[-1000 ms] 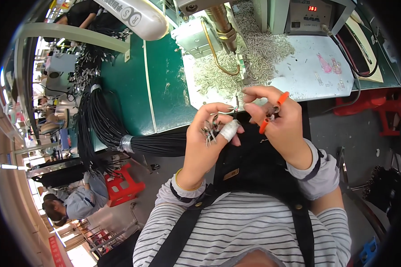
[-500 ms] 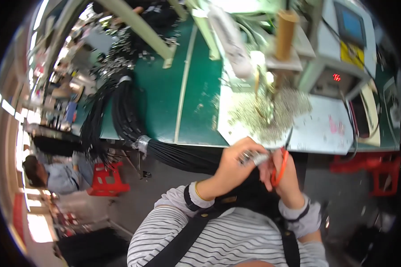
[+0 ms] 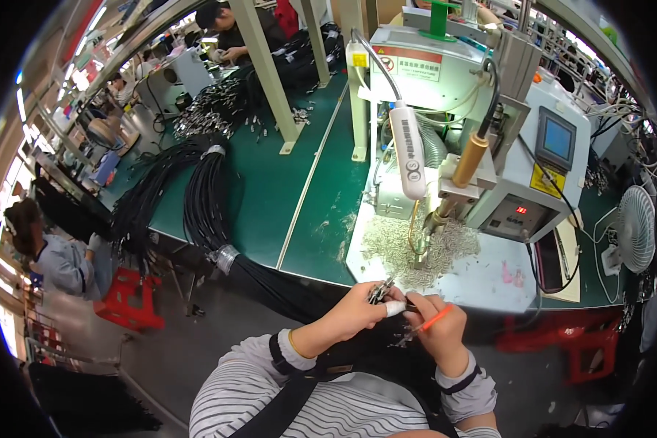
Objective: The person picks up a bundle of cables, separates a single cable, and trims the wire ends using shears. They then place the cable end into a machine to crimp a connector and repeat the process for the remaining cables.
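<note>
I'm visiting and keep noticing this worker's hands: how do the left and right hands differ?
The left hand holds a cluster of small metallic pieces; the right hand holds an orange-handled tool. The left has a white wrap on one digit; the right shows none. The left wears a yellowish wristband; the right shows none. Both emerge from pale grey cuffs with dark bands.

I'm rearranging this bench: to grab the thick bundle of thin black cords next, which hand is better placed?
Probably the left hand: the black bundle passes near it, though it clutches small silvery pieces. The right hand is farther off, holding an orange-handled tool.
</note>
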Tool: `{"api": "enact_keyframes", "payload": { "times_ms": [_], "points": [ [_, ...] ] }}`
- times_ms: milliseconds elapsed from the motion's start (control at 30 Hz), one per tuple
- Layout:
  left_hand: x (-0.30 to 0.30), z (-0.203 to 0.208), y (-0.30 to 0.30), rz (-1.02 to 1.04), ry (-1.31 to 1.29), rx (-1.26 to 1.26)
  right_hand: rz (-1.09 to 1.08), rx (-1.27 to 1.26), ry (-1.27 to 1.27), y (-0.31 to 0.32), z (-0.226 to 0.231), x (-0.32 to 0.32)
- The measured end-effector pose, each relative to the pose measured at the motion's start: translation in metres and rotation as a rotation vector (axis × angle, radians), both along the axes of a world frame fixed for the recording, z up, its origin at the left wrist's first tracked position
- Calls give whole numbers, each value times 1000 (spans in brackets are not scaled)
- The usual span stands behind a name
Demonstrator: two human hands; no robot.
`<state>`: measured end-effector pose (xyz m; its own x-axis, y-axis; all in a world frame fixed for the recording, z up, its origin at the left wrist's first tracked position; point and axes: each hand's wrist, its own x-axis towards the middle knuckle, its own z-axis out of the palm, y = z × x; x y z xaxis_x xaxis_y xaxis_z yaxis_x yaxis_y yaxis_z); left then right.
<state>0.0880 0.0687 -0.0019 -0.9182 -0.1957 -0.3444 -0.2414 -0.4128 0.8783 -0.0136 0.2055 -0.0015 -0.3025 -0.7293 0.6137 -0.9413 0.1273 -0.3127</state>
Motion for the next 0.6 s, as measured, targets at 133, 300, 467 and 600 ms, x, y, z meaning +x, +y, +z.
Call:
{"api": "enact_keyframes", "payload": {
  "times_ms": [133, 300, 467, 600],
  "points": [
    [4, 3, -2, -25, 19, -143, 51, 278, 93, 6, 19, 8],
    [1, -3, 10, 253, 177, -362, -20, 69, -25, 3, -3, 4],
    [-2, 4, 10, 203, 211, -549, -61, -113, -1232, -2, 1, 12],
    [-6, 4, 8, 175, 219, -575, -90, -342, -1245, -7, -6, 16]
  ]
}}
